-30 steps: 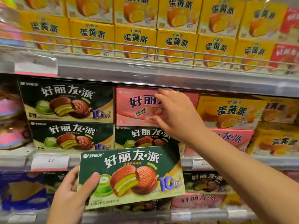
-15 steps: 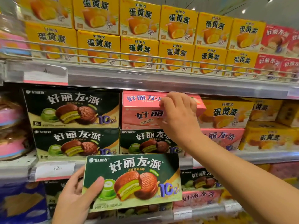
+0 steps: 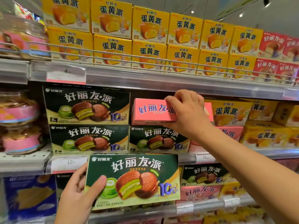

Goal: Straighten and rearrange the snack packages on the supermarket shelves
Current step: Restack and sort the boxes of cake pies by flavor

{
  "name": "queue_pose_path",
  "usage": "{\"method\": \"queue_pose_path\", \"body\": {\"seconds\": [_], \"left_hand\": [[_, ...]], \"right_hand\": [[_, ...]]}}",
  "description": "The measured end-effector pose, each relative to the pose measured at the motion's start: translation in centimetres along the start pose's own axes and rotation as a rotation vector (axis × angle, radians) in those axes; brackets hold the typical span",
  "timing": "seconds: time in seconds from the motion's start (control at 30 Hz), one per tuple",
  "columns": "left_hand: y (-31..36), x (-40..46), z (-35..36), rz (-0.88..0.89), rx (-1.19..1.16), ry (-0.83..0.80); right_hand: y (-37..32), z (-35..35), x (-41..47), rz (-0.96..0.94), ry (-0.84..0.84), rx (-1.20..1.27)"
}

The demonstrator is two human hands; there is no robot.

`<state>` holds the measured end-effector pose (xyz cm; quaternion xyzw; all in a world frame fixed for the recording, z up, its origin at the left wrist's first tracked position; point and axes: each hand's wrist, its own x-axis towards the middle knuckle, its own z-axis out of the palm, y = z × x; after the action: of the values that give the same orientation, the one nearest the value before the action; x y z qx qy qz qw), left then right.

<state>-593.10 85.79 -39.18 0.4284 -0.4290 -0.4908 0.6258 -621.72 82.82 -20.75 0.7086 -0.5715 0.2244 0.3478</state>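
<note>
My left hand [image 3: 76, 198] grips a green matcha pie box [image 3: 134, 180] by its left end, held flat-faced toward me in front of the lower shelf. My right hand [image 3: 187, 113] reaches up to the middle shelf and grips a pink pie box [image 3: 152, 110], fingers over its top and thumb beneath. The pink box is tipped forward so its narrow top panel shows. It sits above a green box [image 3: 158, 138] in the stack. Two more green boxes [image 3: 87, 105] stand stacked to the left.
Yellow egg-yolk pie boxes [image 3: 150, 36] fill the top shelf behind a wire rail [image 3: 113, 60]; red boxes [image 3: 278, 46] at its right. More yellow boxes [image 3: 229, 112] and a pink box [image 3: 229, 133] lie right of my hand. Clear tubs [image 3: 17, 120] stand left.
My right hand has closed on the pink box and tipped it forward out of the stack, top panel now facing me. The green box in my left hand stays roughly where it was.
</note>
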Motion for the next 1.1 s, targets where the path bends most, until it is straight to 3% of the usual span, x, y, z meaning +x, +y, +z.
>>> {"method": "queue_pose_path", "body": {"seconds": [0.17,0.27,0.5,0.7,0.9,1.1], "left_hand": [[-0.3,0.0,-1.8,0.046,-0.011,0.026],[0.1,0.7,-2.8,0.09,-0.011,0.021],[3.9,2.7,-1.8,0.267,0.092,-0.024],[8.7,4.8,4.2,0.494,0.121,-0.097],[9.5,6.0,10.1,0.526,0.005,-0.114],[7.4,7.0,13.1,0.594,0.08,-0.034]], "right_hand": [[-0.1,-2.6,-1.4,-0.011,-0.089,0.099],[0.2,-6.3,-2.5,0.1,-0.173,0.262],[-0.4,-11.5,-6.3,0.153,-0.592,0.727],[0.7,-11.8,-8.8,0.168,-0.623,0.863],[2.8,-11.3,-11.3,0.236,-0.64,0.808],[5.1,-10.2,-12.3,0.258,-0.689,0.838]]}}
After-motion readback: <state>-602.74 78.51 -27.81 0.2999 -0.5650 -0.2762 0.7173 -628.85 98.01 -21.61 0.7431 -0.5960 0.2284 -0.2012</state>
